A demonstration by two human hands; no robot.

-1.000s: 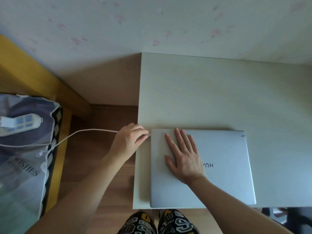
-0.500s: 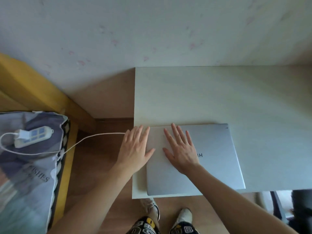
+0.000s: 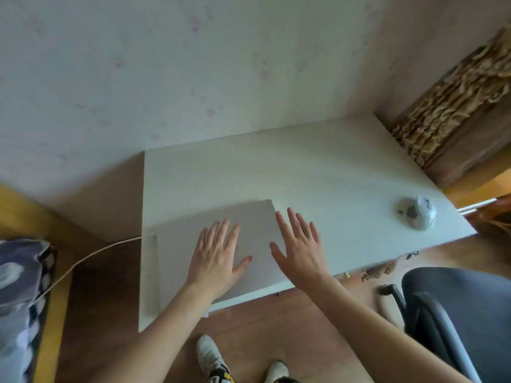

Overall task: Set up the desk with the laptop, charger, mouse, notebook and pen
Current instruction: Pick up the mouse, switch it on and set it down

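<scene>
- Standing at the desk, I had the closed laptop lying flat on its near-left part, lid down, silver-grey, pretty blurry in the shot.
- My left hand was spread over the lid, fingers straight and fanned toward 12 o'clock, thumb sticking out toward 3 o'clock. It wasn't curled round anything; whether the palm was actually pressing the lid or just above it I couldn't tell.
- My right hand was at 3 o'clock of the left one, also flat with fingers splayed, gripping nothing. It sat over the laptop's right edge, half above the lid and half above the bare desk top.
- The charger cable, white, ran from the laptop's left side at about 9 o'clock, off the desk edge and down toward 8 o'clock across the wooden floor to the patterned bedding. The plug end at the laptop was too smeared to make out.
- The mouse, white with a grey patch, sat well apart from the laptop, out at 3 o'clock near the desk's right edge.
- A dark office chair was at 4 o'clock of my right hand, below the desk edge.
- My white sneakers showed at 6 o'clock on the floor.
- A brown curtain hung at 2 o'clock beside the desk's far right corner.
</scene>
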